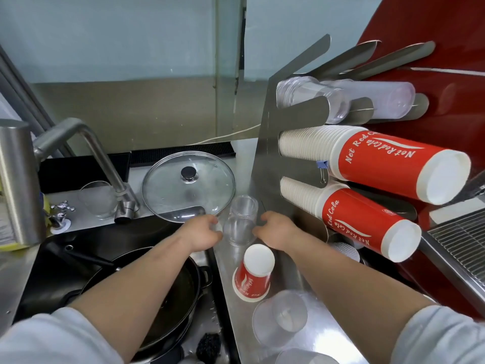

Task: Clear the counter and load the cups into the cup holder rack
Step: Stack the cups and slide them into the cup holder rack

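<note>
Steel desk (265, 279) beside sink: your left hand (203, 236) and right hand (275, 232) flank clear cup stack (240, 222), grip half-curled, contact unclear. Rack (267, 143) at 2 o'clock part-loaded. Red paper cup (253, 274), frosted cups (280, 317) at 6 o'clock remain.

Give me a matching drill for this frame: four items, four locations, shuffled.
Items:
1. glass lid
2. frying pan
3. upside-down red paper cup
4. blue binder clip

Locations:
A. in the sink, under the left forearm
B. on the counter, nearer the camera than both hands
C. behind the left hand, beside the faucet
D. on the cup rack, between the two red cup stacks

Pairs: 1-C, 2-A, 3-B, 4-D
</note>
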Tool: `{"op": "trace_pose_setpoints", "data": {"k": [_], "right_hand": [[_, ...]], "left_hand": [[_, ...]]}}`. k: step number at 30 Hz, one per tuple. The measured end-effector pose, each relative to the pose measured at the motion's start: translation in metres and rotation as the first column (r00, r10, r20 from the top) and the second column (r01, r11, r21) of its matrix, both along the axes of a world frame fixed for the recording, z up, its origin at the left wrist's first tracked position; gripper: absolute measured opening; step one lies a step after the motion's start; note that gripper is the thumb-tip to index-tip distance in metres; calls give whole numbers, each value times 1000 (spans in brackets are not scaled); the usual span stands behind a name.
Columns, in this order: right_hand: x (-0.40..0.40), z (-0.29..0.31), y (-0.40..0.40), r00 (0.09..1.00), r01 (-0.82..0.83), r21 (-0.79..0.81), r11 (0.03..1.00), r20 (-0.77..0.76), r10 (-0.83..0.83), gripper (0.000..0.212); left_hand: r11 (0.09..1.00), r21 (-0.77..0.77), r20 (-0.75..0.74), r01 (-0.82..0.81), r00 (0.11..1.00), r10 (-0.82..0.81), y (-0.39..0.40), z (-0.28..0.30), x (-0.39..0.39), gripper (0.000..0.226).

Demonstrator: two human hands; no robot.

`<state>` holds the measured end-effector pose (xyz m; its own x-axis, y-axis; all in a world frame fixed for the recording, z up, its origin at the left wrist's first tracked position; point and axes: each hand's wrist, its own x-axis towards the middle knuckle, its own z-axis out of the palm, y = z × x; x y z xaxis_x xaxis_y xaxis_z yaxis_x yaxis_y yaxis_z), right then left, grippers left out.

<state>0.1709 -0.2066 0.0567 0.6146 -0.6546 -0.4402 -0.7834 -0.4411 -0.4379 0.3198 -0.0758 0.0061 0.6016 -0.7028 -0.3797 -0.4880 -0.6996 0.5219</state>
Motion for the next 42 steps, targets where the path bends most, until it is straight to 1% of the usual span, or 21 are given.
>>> {"op": "trace_pose_setpoints", "data": {"k": [3,5,8,10,13,16,18,20,22,27,33,37,42], "right_hand": [[-10,15,9,999,-27,42,999,45,25,40],[-15,23,16,994,-38,69,997,107,30,37],[-25,31,23,984,-51,111,993,178,31,45],[-34,34,28,979,-65,138,988,202,36,49],[-51,37,29,979,-103,119,987,189,79,52],[-67,34,31,974,-188,48,981,135,180,54],[-77,31,32,964,-244,22,970,113,240,47],[-82,30,34,957,-272,35,962,112,267,41],[-84,27,35,955,-270,28,962,132,264,44],[-89,19,35,947,-264,2,964,191,259,43],[-92,25,37,908,-249,-36,968,338,247,48],[-99,41,45,844,-216,-62,974,490,218,57],[-117,74,59,694,-216,-86,973,687,215,60]], "left_hand": [[990,78,2,116,993,-116,11,14,0,44],[979,66,-9,192,981,-192,17,25,-4,40],[962,7,-26,273,962,-273,26,39,-17,38],[954,-50,-48,295,953,-298,32,45,-27,40],[941,-106,-51,323,943,-329,42,49,-43,49],[928,-143,-47,345,934,-355,49,45,-59,62],[926,-163,-33,341,936,-351,50,40,-68,70],[933,-199,-57,300,947,-317,49,34,-76,72],[933,-236,-65,273,953,-295,46,30,-82,69],[923,-272,3,272,959,-282,40,26,-90,57],[904,-341,44,258,965,-258,44,49,-90,55],[867,-447,44,219,974,-223,56,79,-95,53],[789,-593,68,162,986,-151,74,122,-117,55]]}}
